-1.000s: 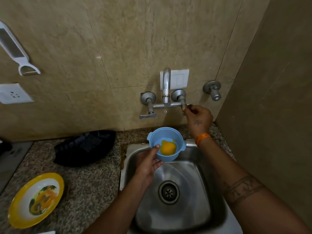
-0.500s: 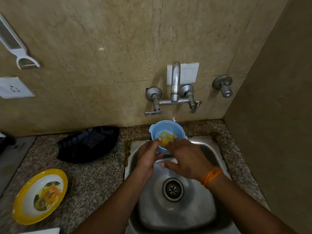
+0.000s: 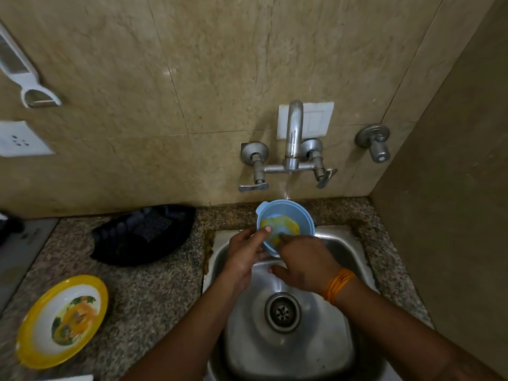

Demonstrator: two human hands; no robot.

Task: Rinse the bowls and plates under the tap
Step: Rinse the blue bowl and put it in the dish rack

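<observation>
A black tray (image 3: 143,235) lies below a hanging peeler (image 3: 30,81).

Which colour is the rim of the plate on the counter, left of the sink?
Yellow; the plate is white inside its rim, with a printed picture. The head view shows it.

Glossy beige marble-look wall tiles (image 3: 220,64) rise behind the speckled brown granite counter (image 3: 154,273); a plain beige side wall (image 3: 453,188) closes its right end; a white plastic socket plate (image 3: 20,139) sits above its left.

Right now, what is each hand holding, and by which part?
The left hand grips the blue bowl by its near rim. The right hand holds nothing; its fingers reach inside the bowl.
</observation>
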